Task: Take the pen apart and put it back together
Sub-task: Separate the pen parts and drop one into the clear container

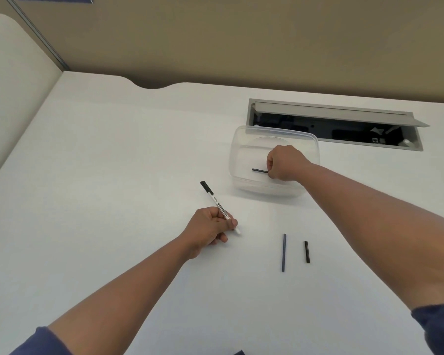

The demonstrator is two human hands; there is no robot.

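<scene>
The left hand (210, 226) has its grip closed around a white pen (219, 206), which slants up and away, black cap at the far end and white tail poking out past the thumb. The right hand (283, 163) reaches into a clear tub (237, 149) and pinches one end of a thin dark rod (259, 171); whether the rod rests on the tub floor or is lifted clear is hard to tell through the plastic. Two more parts lie loose on the bench (113, 175) near the right forearm: a long grey-blue tube (284, 252) and, just beside it, a short black piece (307, 251).

The main risk is probably that forearm. It passes near the two loose parts, and a low sweep as the hand withdraws could roll them along the smooth bench or off its near edge. The rod is thin and held only at its tip, so it could slip or catch on the tub's rim. With similar dark pieces about, mixing them up during reassembly is also possible.
</scene>
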